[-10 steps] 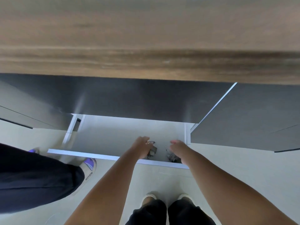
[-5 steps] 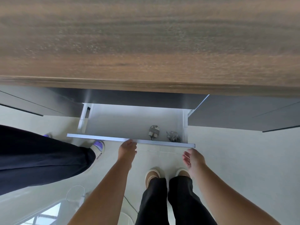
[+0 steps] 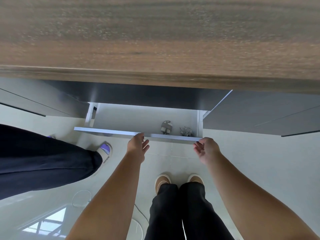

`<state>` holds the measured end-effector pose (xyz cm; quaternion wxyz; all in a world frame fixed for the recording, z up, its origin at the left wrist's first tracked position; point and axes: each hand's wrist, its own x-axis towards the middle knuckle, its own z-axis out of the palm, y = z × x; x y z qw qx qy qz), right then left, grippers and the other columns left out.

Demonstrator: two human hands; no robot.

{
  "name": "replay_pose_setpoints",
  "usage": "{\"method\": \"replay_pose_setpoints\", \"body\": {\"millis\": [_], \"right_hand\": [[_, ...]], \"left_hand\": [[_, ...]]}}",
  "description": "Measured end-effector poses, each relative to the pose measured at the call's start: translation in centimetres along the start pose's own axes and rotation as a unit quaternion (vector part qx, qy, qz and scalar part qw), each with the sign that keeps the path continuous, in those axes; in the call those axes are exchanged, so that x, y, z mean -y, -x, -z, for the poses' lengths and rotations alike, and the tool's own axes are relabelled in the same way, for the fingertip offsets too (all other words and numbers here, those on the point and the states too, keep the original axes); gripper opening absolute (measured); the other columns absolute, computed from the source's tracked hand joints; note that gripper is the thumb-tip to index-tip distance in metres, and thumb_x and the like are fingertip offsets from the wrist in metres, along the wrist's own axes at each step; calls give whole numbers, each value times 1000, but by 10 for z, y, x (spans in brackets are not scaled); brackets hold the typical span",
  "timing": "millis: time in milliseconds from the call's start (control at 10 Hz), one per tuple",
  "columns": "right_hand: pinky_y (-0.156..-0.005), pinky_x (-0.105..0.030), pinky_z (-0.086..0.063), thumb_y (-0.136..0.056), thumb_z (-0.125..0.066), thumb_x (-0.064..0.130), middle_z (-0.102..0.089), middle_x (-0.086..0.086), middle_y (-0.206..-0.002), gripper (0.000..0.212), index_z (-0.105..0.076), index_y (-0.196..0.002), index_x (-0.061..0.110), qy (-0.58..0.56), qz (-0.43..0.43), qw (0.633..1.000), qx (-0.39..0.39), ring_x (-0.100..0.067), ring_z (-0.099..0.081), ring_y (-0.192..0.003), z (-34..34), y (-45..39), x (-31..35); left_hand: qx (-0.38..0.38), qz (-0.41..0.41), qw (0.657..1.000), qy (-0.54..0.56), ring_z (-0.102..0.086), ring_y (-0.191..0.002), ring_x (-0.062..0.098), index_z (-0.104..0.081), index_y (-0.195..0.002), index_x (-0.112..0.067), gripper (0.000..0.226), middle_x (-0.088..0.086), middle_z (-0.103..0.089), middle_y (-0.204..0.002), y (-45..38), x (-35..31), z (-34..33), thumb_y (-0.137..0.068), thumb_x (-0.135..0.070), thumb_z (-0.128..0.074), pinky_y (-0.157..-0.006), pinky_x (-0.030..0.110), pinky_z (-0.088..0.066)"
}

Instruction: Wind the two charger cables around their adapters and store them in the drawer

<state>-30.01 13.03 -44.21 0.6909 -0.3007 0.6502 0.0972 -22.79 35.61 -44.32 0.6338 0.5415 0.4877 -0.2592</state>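
Both arms reach forward. The left hand [image 3: 137, 144] and the right hand [image 3: 207, 148] touch the drawer [image 3: 107, 131] front edge with loose fingers, holding nothing. Inside, near the right wall, two wound chargers [image 3: 166, 127] [image 3: 186, 131] lie side by side. Bare drawer floor stretches left.

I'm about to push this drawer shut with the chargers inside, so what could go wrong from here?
1. The left hand and right hand sit at the drawer front; fingers could get pinched as it closes.
2. The two wound chargers lie loose near the front; a hard push might slide them or loosen the cables.
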Motion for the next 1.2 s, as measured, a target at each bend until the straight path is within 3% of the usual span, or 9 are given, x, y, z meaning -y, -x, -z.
{"method": "replay_pose_setpoints", "body": {"millis": [100, 300, 400, 500, 600, 700, 800, 1100, 1200], "right_hand": [[-97, -35, -49, -90, -45, -1, -60, -10, -85, 13, -55, -91, 7, -7, 13, 1000, 10, -25, -61, -96, -4, -4, 7], [-93, -34, -51, -90, -37, -4, -65, -9, -105, 21, -54, -94, 7, -2, 24, 1000, 6, -25, -64, -105, -9, -20, 18], [-93, -35, -50, -89, -34, -7, -64, -10, -119, 40, -51, -121, 10, -20, 44, 998, 27, -25, -63, -105, -15, -26, 24], [-89, -34, -50, -91, -37, -8, -58, -12, -131, 47, -45, -134, 8, 9, 71, 996, 56, -28, -60, -115, -19, -33, 29], [-76, -32, -50, -96, -42, 1, -49, -18, -139, 41, -41, -137, 7, 58, 105, 988, 95, -32, -54, -122, -20, -40, 30], [-84, -34, -49, -97, -39, 0, -52, -11, -138, 50, -35, -142, 20, 92, 104, 984, 113, -30, -58, -119, -18, -38, 31], [-97, -34, -44, -87, -32, -20, -56, -4, -137, 80, -23, -148, 31, 125, 103, 982, 102, -29, -61, -114, -12, -31, 30], [-103, -37, -41, -86, -42, -17, -61, -12, -129, 64, -45, -137, 21, 67, 103, 983, 139, -30, -64, -105, -7, 21, 31], [-91, -33, -45, -89, -45, -10, -67, -10, -117, 49, -54, -129, 17, 96, 109, 976, 162, -25, -67, -93, -4, 53, 27]], "left_hand": [[23, -5, 1000, -10, -63, -112, 27, -58, -122, -8, 29, 8, -60, -132, -4, -3, -6, -95, -17, -55, -94, 37, -50], [45, -30, 998, -40, -64, -110, 24, -60, -113, -16, 19, 3, -62, -131, -13, -7, -23, -97, -21, -51, -96, 36, -50], [55, -47, 996, -47, -65, -109, 24, -59, -115, -17, 20, 1, -61, -131, -20, -13, -33, -97, -22, -51, -98, 37, -50], [64, -58, 994, -65, -65, -108, 24, -59, -113, -19, 18, 0, -61, -129, -24, -18, -42, -97, -22, -51, -100, 38, -49], [80, -68, 991, -80, -65, -110, 22, -55, -128, -18, 31, -2, -60, -128, -26, -23, -50, -98, -22, -50, -96, 34, -50], [118, -94, 984, -92, -56, -124, 26, -44, -139, -20, 40, 4, -58, -133, -25, -24, -51, -99, -19, -49, -97, 38, -46], [125, -114, 976, -135, -55, -124, 29, -46, -139, -21, 43, 9, -56, -138, -23, -20, -47, -97, -15, -54, -101, 43, -44], [119, -86, 974, -170, -57, -122, 30, -49, -135, -15, 40, 12, -57, -136, 25, -12, -21, -96, -14, -54, -99, 42, -45], [154, -93, 968, -175, -54, -126, 29, -42, -138, -9, 44, 8, -54, -139, 64, -25, -15, -94, -9, -48, -109, 40, -40]]}}
